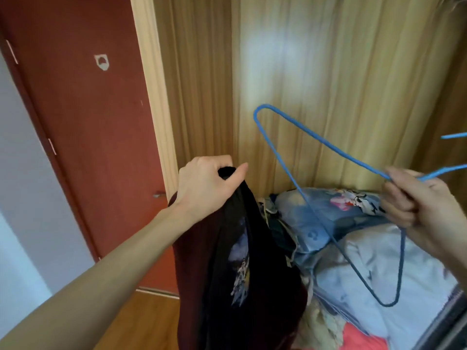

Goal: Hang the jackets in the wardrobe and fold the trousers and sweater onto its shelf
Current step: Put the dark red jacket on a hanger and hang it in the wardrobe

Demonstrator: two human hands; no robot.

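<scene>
Left hand (204, 185) is closed in a fist over the top edge of a dark jacket (227, 274), which hangs straight down below it; right hand (419, 205) has its fingers curled round the neck of a blue wire hanger (300, 198), whose loop extends up and to the left, into the gap between the two hands. Below and between the hands lies a heap of bedding and clothes (353, 248), with yellow curtains (328, 72) beyond the hands and a red-brown door (88, 122) beyond the left hand.
</scene>
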